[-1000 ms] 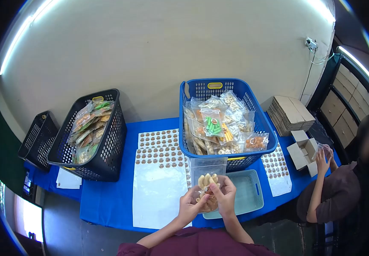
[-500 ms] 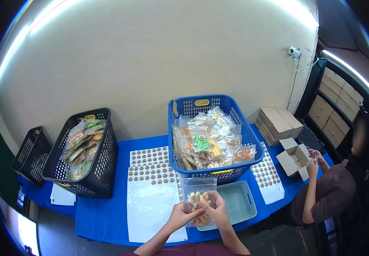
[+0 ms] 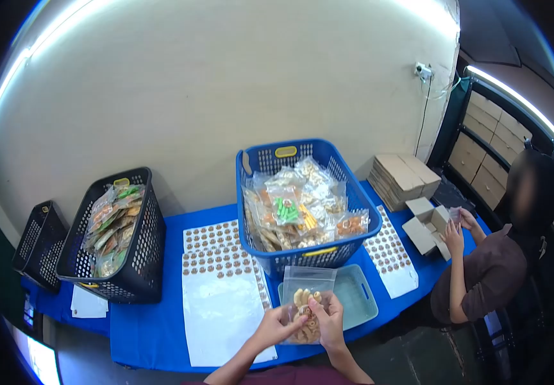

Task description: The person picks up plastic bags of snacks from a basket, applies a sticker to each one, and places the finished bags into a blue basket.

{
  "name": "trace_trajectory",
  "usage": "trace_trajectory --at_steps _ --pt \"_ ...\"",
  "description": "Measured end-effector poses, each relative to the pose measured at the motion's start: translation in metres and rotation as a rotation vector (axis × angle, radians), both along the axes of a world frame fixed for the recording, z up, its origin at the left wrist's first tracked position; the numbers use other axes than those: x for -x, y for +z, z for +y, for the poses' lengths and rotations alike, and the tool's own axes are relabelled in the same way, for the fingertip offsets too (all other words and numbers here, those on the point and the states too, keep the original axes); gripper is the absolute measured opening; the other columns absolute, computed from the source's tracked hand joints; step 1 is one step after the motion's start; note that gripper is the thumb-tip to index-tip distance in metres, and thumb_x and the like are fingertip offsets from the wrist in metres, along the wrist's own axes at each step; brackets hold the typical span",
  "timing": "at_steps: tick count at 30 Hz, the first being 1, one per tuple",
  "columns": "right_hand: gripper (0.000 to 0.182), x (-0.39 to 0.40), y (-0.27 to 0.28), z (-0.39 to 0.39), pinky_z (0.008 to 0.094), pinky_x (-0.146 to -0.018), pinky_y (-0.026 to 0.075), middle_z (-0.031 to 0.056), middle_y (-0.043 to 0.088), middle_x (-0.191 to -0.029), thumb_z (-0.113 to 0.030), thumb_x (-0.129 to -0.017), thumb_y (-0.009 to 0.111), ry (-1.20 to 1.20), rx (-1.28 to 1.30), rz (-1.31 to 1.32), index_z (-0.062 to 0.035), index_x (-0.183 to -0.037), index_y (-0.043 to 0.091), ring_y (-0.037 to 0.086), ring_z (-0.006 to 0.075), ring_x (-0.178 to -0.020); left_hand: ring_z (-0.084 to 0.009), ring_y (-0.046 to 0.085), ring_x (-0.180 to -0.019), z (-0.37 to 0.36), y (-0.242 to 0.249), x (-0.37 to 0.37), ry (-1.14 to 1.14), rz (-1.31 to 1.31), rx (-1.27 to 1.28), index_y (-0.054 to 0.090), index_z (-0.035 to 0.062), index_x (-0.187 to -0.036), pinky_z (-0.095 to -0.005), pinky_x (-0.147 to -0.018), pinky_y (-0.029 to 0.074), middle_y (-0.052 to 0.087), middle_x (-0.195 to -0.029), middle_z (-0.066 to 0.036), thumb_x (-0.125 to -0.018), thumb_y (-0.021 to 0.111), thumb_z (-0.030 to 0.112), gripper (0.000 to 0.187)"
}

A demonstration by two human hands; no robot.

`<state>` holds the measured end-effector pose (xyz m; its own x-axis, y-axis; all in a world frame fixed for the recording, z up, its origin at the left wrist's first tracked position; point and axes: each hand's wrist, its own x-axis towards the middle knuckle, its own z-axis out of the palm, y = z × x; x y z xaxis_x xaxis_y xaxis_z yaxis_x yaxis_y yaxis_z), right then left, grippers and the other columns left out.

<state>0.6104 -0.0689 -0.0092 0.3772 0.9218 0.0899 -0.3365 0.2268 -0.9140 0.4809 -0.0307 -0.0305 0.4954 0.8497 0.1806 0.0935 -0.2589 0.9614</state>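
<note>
Low in the middle I hold a clear zip bag [image 3: 310, 280] of pale, curved snack pieces, tilted toward me. My left hand [image 3: 278, 329] grips its left side, thumb across the front. On the right edge, my right hand [image 3: 329, 319] is closed with its thumb pressed on the bag's front. A small round label seems to sit by the thumbs, partly covered. Behind the bag lies a pale green tray [image 3: 361, 321]. A blue basket [image 3: 328, 256] full of bagged snacks stands beyond it. Left of my hands are sheets of round stickers [image 3: 216, 239].
Dark baskets [image 3: 145, 256] stand at the left, the nearer one holding snack packets. Another sticker sheet [image 3: 389, 253] lies right of the blue basket. Flattened cartons [image 3: 405, 179] and an open box [image 3: 428, 224] are farther right. A co-worker [image 3: 482, 276] there handles a small clear bag.
The view has turned slightly right, so the scene sits further left. My right thumb has shifted up and apart from the left one on the bag. The co-worker's hands have risen slightly.
</note>
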Motion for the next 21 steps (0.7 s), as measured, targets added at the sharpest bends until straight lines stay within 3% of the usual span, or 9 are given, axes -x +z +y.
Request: trace_trajectory --at_steps 2,5,6,9,14,18,21 --pt "0.010 0.010 0.005 -0.009 0.0186 -0.062 0.043 0.0023 0.057 -0.080 -0.002 -0.080 0.058 -0.096 -0.043 -0.191 -0.0025 -0.089 0.052 0.054 0.0062 -0.070 -0.0020 0.038 -0.043 0.002 0.002 0.006 -0.040 0.035 0.026 0.063 -0.0002 -0.076 -0.0218 -0.038 0.030 0.046 -0.045 0.002 -0.077 0.066 0.025 0.025" --pt "0.010 0.009 0.014 -0.020 0.0203 -0.064 0.043 0.0017 0.057 -0.079 -0.002 -0.078 0.061 -0.084 -0.139 -0.295 -0.0018 -0.085 0.054 0.054 0.0071 -0.072 -0.0015 0.041 -0.044 -0.005 0.012 0.009 -0.105 -0.102 0.150 0.061 0.0003 -0.064 -0.0211 -0.039 0.030 0.049 -0.046 0.002 -0.076 0.068 0.024 0.028" --pt "0.010 0.008 0.018 -0.022 0.0201 -0.064 0.042 0.0021 0.058 -0.077 -0.002 -0.077 0.062 -0.060 -0.140 -0.253 -0.0022 -0.084 0.054 0.054 0.0070 -0.071 -0.0021 0.042 -0.043 -0.011 0.033 0.009 -0.095 -0.096 0.067 0.061 0.0005 -0.066 -0.0213 -0.038 0.030 0.049 -0.045 0.001 -0.076 0.068 0.024 0.026" --pt "0.009 0.003 0.019 -0.030 0.0201 -0.063 0.042 0.0019 0.058 -0.076 -0.002 -0.078 0.061 -0.023 -0.134 -0.173 -0.0027 -0.084 0.054 0.054 0.0065 -0.071 -0.0032 0.043 -0.042 -0.014 0.014 0.007 -0.106 -0.071 -0.029 0.062 0.0006 -0.067 -0.0216 -0.038 0.031 0.049 -0.045 -0.001 -0.075 0.069 0.024 0.026" --pt "0.008 -0.001 0.011 -0.038 0.0199 -0.064 0.043 0.0018 0.058 -0.078 -0.002 -0.080 0.060 -0.018 -0.089 -0.105 -0.0030 -0.083 0.054 0.054 0.0057 -0.072 -0.0034 0.034 -0.040 -0.015 -0.017 0.006 -0.132 -0.092 0.055 0.052 0.0042 -0.055 -0.0228 -0.037 0.024 0.040 -0.042 0.002 -0.072 0.072 0.026 0.034" --pt "0.013 0.001 0.007 -0.036 0.0191 -0.064 0.044 0.0017 0.057 -0.081 -0.003 -0.079 0.061 -0.029 -0.036 -0.133 -0.0028 -0.088 0.051 0.054 0.0053 -0.072 -0.0016 0.035 -0.044 -0.021 -0.008 0.005 -0.086 -0.076 0.133 0.054 0.0032 -0.062 -0.0203 -0.040 0.024 0.043 -0.047 0.004 -0.069 0.074 0.026 0.031" --pt "0.021 -0.002 -0.002 -0.033 0.0193 -0.067 0.045 0.0030 0.057 -0.087 -0.003 -0.079 0.062 0.039 -0.036 -0.172 -0.0022 -0.096 0.050 0.055 0.0066 -0.076 -0.0025 0.041 -0.046 -0.026 0.010 0.001 0.024 -0.108 0.143 0.060 0.0004 -0.070 -0.0208 -0.041 0.031 0.050 -0.050 0.000 -0.073 0.071 0.025 0.027"
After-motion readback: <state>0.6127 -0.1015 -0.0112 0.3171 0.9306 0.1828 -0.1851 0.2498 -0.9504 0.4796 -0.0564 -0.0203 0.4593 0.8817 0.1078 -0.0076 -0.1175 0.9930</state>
